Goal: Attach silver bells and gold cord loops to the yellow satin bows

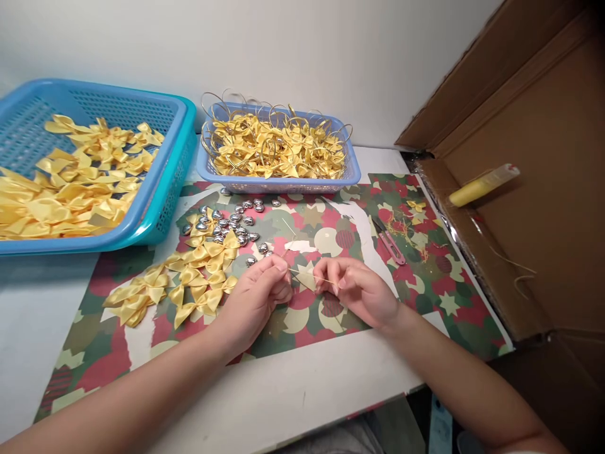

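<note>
A thin yellow cord (307, 273) runs between my two hands, just above the patterned paper. My left hand (265, 284) is closed, pinching it between thumb and forefinger. A thin stiff strand (289, 228) sticks up past those fingers; I cannot make out whether it joins the cord. With curled fingers, my right hand (359, 287) grips the cord's other end. Left of my left hand lie several yellow ribbon bows (203, 274). Behind them, shiny silver beads (236, 224) are scattered.
A blue basket (177, 135) of yellow bows stands at the left. A smaller basket (278, 184) at the back holds bows with gold wire rings. Pink thread snips (391, 246) and thread scraps (401, 227) lie to the right. A cardboard wall (534, 170) bears a yellow thread spool (482, 186).
</note>
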The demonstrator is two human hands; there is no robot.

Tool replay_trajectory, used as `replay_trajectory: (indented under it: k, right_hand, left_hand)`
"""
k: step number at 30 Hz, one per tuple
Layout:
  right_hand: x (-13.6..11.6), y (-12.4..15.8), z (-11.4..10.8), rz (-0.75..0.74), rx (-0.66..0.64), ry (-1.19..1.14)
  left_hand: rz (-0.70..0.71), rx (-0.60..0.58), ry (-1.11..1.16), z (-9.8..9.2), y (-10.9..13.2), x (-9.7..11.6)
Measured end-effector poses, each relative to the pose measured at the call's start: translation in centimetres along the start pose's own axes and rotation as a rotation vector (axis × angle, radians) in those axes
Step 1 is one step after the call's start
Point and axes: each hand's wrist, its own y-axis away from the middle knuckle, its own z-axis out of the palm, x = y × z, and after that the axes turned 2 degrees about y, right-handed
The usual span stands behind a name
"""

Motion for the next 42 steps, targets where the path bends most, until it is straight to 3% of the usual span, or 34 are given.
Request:
replay_trajectory:
  k: [7, 10, 13, 17, 20, 23, 26, 30, 31, 36, 42]
  right_hand:
    - [-1.6, 0.5, -1.0, -0.105, -0.012, 0.327]
    - [-2.6, 1.5, -1.9, -0.197, -0.012, 0.591]
    - [-3.9, 2.8, -2.7, -0.366, -0.011, 0.935]
    - [-5.0, 4.0, -3.7, -0.588, -0.036, 1.322]
    - [-5.3, 4.2, -4.6, -0.693, -0.019, 1.409]
    - [-5.3, 4.1, -5.6, -0.808, 0.027, 1.441]
    - [-5.2, 4.1, -6.3, -0.875, 0.068, 1.498]
    - [-5.2, 4.0, -7.4, -0.875, 0.160, 1.573]
    - [-5.3, 3.9, -7.7, -0.854, 0.207, 1.589]
    - [-6.1, 3.7, -10.0, -0.685, 0.423, 1.633]
    - [-6.8, 4.1, -11.7, -0.554, 0.715, 1.581]
  left_hand:
    - [-0.025, -0.059, -0.098, -0.4, 0.3, 0.1]
    - [-0.025, -0.117, -0.320, -0.7, 0.9, 0.1]
    - [-0.009, -0.268, -0.606, -0.6, 1.5, 0.0]
    - [0.034, -0.398, -0.855, 0.9, 1.9, 0.2]
    - [0.112, -0.483, -0.987, 2.8, 2.1, 1.3]
    - [0.135, -0.359, -0.990, 4.7, 1.4, 2.7]
    - [-0.036, -0.293, -0.849, 6.2, -0.8, 3.2]
    - [-0.331, -0.523, -0.594, 7.9, -5.0, 1.2]
    - [-0.357, -0.527, -0.530, 8.3, -6.0, 0.5]
    - [-0.306, -0.441, -0.383, 9.8, -8.7, -2.0]
    - [-0.244, -0.403, -0.445, 10.0, -8.5, -2.4]
